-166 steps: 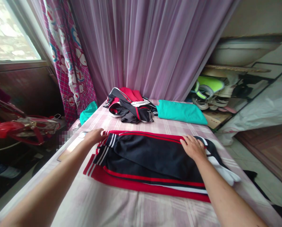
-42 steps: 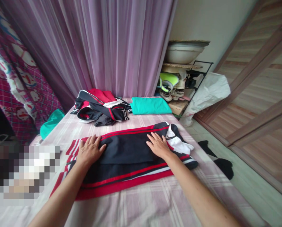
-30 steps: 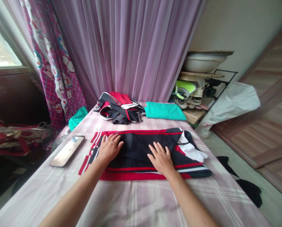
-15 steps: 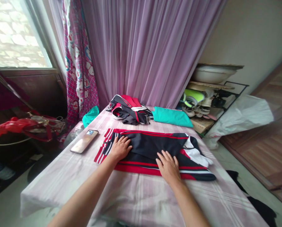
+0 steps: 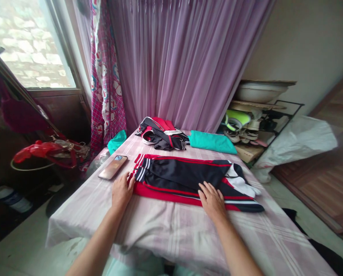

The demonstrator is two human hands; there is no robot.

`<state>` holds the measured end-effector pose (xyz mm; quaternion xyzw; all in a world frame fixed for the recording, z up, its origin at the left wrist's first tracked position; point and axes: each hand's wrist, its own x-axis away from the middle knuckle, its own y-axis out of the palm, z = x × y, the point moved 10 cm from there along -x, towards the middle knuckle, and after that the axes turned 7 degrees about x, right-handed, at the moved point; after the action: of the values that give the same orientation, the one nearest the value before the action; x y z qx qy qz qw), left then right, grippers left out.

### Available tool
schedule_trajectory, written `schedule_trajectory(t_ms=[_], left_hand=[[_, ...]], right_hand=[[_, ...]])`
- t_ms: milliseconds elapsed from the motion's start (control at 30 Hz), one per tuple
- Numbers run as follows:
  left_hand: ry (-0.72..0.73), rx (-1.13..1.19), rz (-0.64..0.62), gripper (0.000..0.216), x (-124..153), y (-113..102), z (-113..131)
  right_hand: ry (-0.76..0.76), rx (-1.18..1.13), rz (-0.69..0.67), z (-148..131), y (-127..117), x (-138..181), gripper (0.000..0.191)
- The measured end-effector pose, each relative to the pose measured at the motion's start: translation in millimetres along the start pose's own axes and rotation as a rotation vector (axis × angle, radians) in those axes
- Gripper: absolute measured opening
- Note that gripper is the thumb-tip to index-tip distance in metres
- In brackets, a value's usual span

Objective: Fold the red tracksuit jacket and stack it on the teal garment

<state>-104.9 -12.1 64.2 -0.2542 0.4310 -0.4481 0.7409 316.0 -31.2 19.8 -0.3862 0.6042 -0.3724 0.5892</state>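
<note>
A folded black, red and white sports garment (image 5: pixel 188 178) lies flat across the table with the pink checked cloth (image 5: pixel 171 226). My left hand (image 5: pixel 122 190) rests flat on the cloth, fingers stretched out, touching the garment's left end near its white stripes. My right hand (image 5: pixel 214 199) lies flat with fingers apart on the garment's near red edge. Neither hand holds anything.
A phone (image 5: pixel 113 167) lies left of the garment. At the far end sit a crumpled black and red garment (image 5: pixel 162 136) and a folded teal cloth (image 5: pixel 211 142). A purple curtain (image 5: pixel 188 61) hangs behind. A shoe rack (image 5: pixel 254 122) stands right, a red bag (image 5: pixel 47 151) left.
Both hands have slid toward me across the garment, from its middle to its near edge and left end. The view has pulled back from the table.
</note>
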Motion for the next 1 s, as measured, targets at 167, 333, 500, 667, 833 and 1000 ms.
schedule_trajectory(t_ms=[167, 333, 500, 667, 833, 1000], left_hand=[[-0.085, 0.063, -0.081, 0.043, 1.1, -5.0, -1.5], [-0.131, -0.056, -0.161, 0.048, -1.4, -2.0, -2.6], [-0.102, -0.135, -0.194, 0.047, 0.5, -1.1, 0.2], [-0.088, -0.167, -0.228, 0.044, 5.8, -1.3, 0.4], [-0.098, -0.147, -0.221, 0.040, 9.0, -1.8, -4.1], [-0.143, -0.149, -0.176, 0.045, 9.3, 2.7, -14.2]], right_hand=[[0.000, -0.053, 0.118, 1.7, -14.3, 1.3, 0.039], [0.015, -0.093, 0.174, -1.2, -28.4, 3.9, 0.038], [0.013, -0.110, 0.150, -2.2, -29.6, 2.3, 0.038], [0.016, -0.099, 0.153, -2.2, -31.0, 5.9, 0.035], [0.003, -0.047, 0.192, -15.3, -51.8, -10.2, 0.032], [-0.119, -0.115, 0.057, -85.4, -71.6, -86.0, 0.034]])
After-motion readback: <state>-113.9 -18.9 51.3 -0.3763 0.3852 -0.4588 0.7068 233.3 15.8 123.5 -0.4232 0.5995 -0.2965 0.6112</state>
